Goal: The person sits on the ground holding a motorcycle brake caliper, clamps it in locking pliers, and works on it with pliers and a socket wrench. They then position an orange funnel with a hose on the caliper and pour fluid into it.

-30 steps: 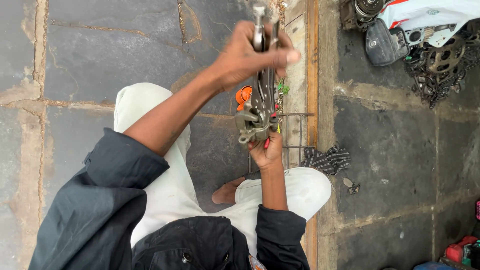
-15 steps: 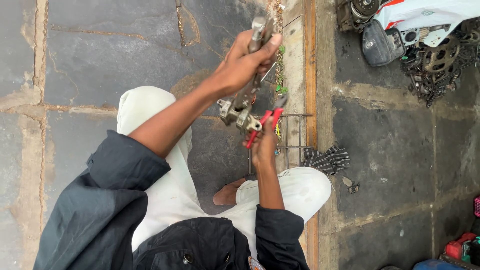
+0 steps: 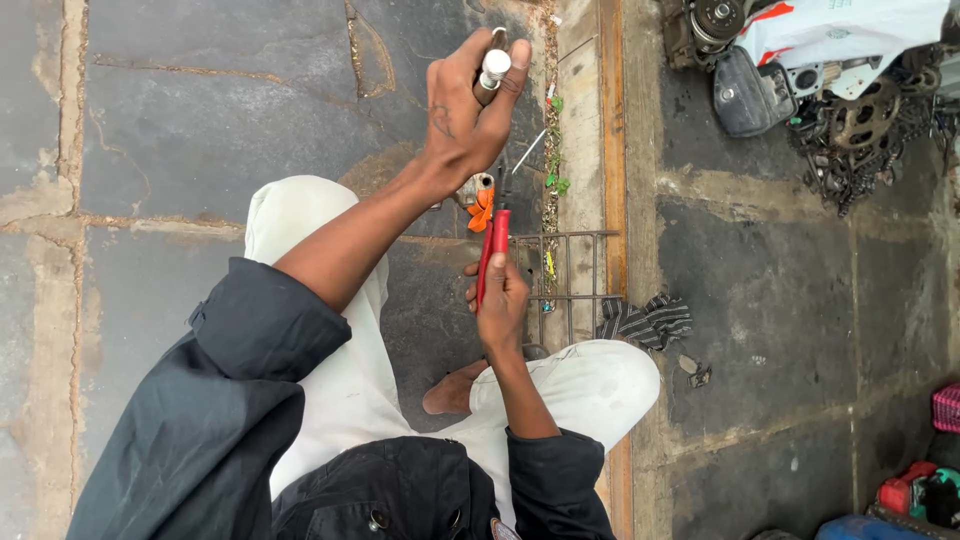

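Pliers w/ red handles (image 3: 492,250) sit gripped in right hand (image 3: 500,300), nose up toward small metal part (image 3: 474,190) under left hand (image 3: 465,110). Left hand, raised over stone floor (image 3: 200,120), is closed on grey metal cylinder (image 3: 492,70). Looks like mid-grip step; next move prob. needs the nose lined up precisely on that part.

**What we can't see well**

The left hand (image 3: 465,110) covers most of the metal part (image 3: 492,68), so only its shiny end shows. The right hand (image 3: 500,305) hides the lower handles of the red pliers (image 3: 490,250), and the pliers' tip is lost behind the left wrist. The pile of chains and gears (image 3: 860,130) runs off the right edge. The small colourful things (image 3: 925,485) in the corner are cut off too.
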